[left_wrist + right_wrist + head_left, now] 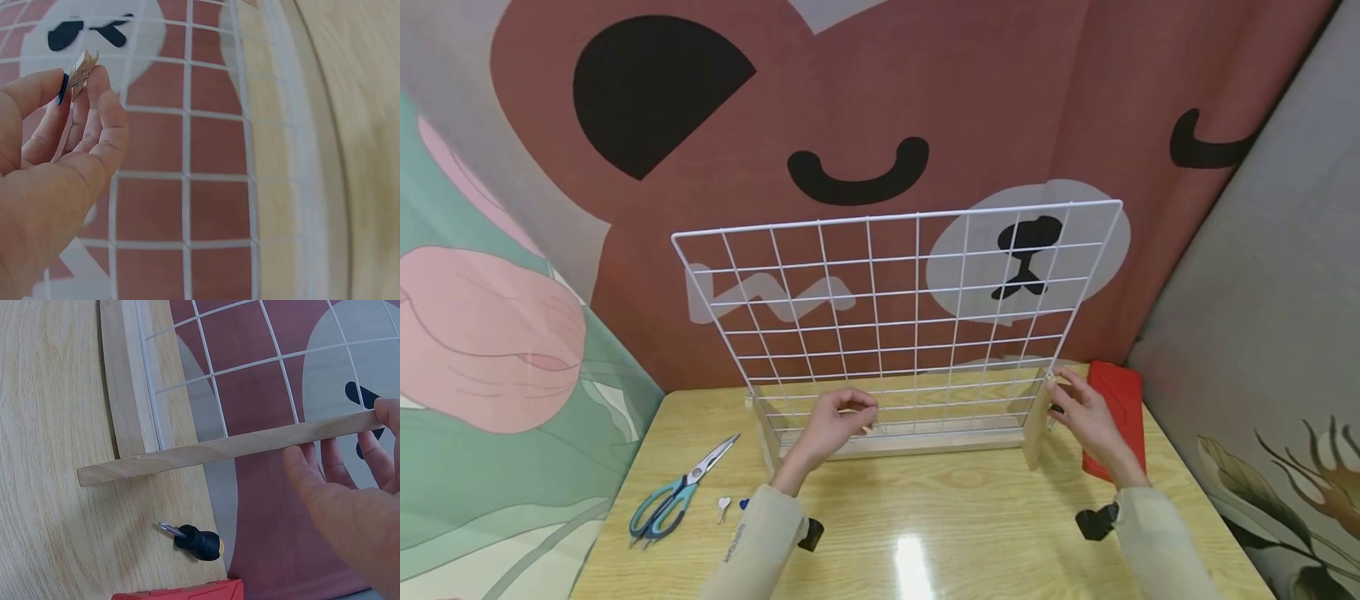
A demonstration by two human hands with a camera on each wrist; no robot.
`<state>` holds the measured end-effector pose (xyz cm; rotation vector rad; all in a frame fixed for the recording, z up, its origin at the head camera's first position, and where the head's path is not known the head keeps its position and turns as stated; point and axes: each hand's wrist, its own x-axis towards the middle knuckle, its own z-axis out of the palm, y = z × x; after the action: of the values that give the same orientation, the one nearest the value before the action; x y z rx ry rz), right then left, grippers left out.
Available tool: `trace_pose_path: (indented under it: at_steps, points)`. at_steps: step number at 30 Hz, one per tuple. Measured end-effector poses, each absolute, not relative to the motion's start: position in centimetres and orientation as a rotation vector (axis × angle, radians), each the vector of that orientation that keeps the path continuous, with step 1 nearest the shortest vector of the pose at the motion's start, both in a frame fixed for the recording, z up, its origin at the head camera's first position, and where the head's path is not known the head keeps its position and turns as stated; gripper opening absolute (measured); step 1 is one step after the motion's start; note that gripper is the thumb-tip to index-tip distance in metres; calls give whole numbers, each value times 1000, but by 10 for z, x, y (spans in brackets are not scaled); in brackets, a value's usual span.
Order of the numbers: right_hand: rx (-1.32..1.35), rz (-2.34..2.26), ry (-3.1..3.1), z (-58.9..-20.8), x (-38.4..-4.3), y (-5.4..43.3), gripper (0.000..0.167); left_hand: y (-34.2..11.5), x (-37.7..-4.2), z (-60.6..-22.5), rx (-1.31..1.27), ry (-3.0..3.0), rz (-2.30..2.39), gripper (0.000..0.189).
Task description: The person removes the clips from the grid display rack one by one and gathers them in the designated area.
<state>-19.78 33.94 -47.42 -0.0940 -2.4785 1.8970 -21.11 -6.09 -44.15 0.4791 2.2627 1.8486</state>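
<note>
My left hand [842,421] is in front of the white wire grid [916,323]. Between thumb and fingertips it pinches a small wooden clothespin [81,75], seen best in the left wrist view. The grid stands in a wooden base [925,443] with an upright post at either end. My right hand [1086,417] is at the top of the right wooden post [206,450]. Its fingers hold the post's upper end and edge, some of them passing behind it in the right wrist view.
Scissors [681,496] with blue handles and a small white-headed item [723,507] lie on the table [925,508] at left. A stubby screwdriver [200,542] rests beside the right post. Farther right is a red case [1116,408]. Printed curtains [850,100] hang behind.
</note>
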Motion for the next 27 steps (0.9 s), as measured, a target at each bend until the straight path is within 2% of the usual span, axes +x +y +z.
trace_pose_path:
  at_steps: [9,16,22,27]
  points:
    - [-86,1887,-2479,-475,-198,339,65,-95,-196,-473,281,2316,1834,21]
    - [-84,1891,-2479,-475,-199,340,64,-127,-185,-494,184,2397,1780,11]
    - [-75,1919,-2459,-475,-201,337,62,-169,-169,-509,71,2438,1742,19]
    - [-82,1913,-2435,-477,-201,339,60,-201,-161,-522,-135,2503,1675,19]
